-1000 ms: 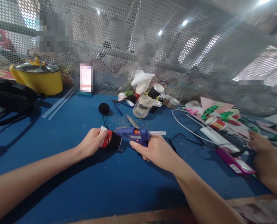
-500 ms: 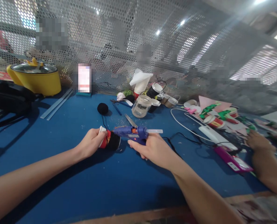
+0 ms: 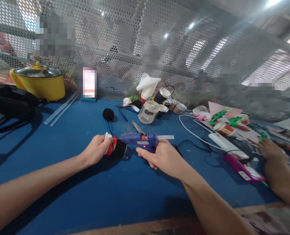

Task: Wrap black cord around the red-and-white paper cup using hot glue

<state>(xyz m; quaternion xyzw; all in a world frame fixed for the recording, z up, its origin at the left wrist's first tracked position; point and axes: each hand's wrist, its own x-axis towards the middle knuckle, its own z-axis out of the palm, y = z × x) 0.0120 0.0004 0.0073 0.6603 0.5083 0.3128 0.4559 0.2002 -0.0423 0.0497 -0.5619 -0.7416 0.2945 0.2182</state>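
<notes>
L hand closed round cup mid-frame, looks approx half wrapped w/ black yarn, red rest bare; R hand wrapped round glue gun, aimed at yarn's edge.

Surface: blue top, brownish near edge, pale specks mid-area. Far left: yellow pot, lid on. Two clear strips flat beside it, then teal stand at the back. Mid: black yarn ball, strand running toward near side. Blue-handled tool right of the ball. Metal blade nearer, part hidden. Clear jar behind blade, cups crowded at its back. Right: looped white cable, white bar, purple box just beside it. Beyond those, pink paper among red and green pieces.
</notes>
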